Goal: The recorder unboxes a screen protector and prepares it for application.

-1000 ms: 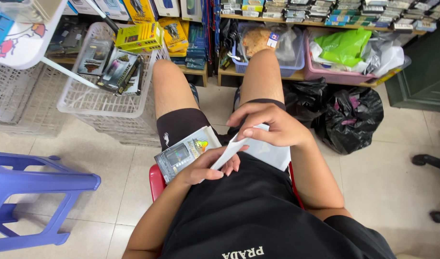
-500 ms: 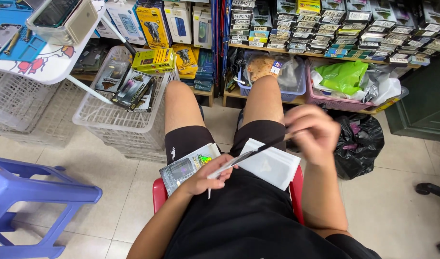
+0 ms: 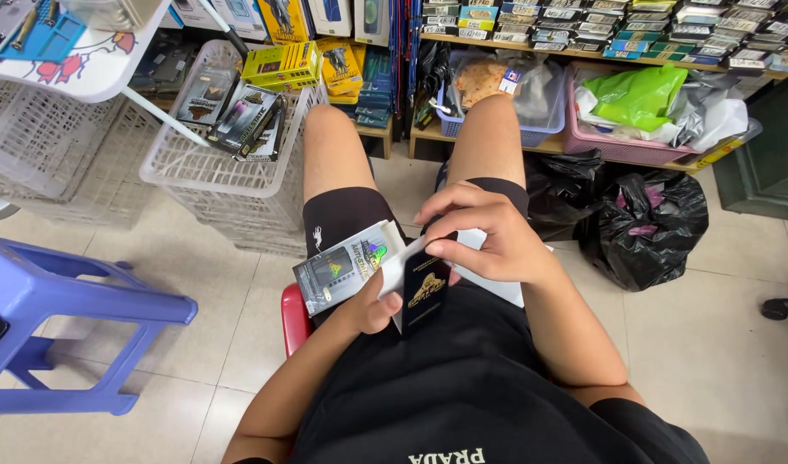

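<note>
1. Sitting on a red stool (image 3: 294, 320), the person rests both hands in the lap, above a black shirt.
2. Left hand (image 3: 370, 308) is closed around a small stack: a grey printed package (image 3: 338, 268) fanned out to the left, lying over the left thigh, and a black card sleeve (image 3: 422, 292) with a gold emblem, standing nearly upright with the thumb pressed on its lower edge.
3. Right hand (image 3: 484, 234) pinches the top of the black card sleeve between thumb and fingertips; the knuckles arch over it. A white envelope-like sheet (image 3: 497, 283) lies beneath this hand on the right thigh; whether the fingers also touch it is hard to tell.
4. Just left of the knees stands a blue plastic stool (image 3: 63, 296) on the pale tiled floor (image 3: 231, 309).
5. Beyond the left knee is a white mesh basket (image 3: 213, 185) holding boxed goods.
6. Right of the right knee sit two black rubbish bags (image 3: 647, 228).
7. Farthest off, shelves (image 3: 583, 39) carry rows of small packaged items, with a pink basket (image 3: 622, 148) holding a green bag (image 3: 639, 94).
</note>
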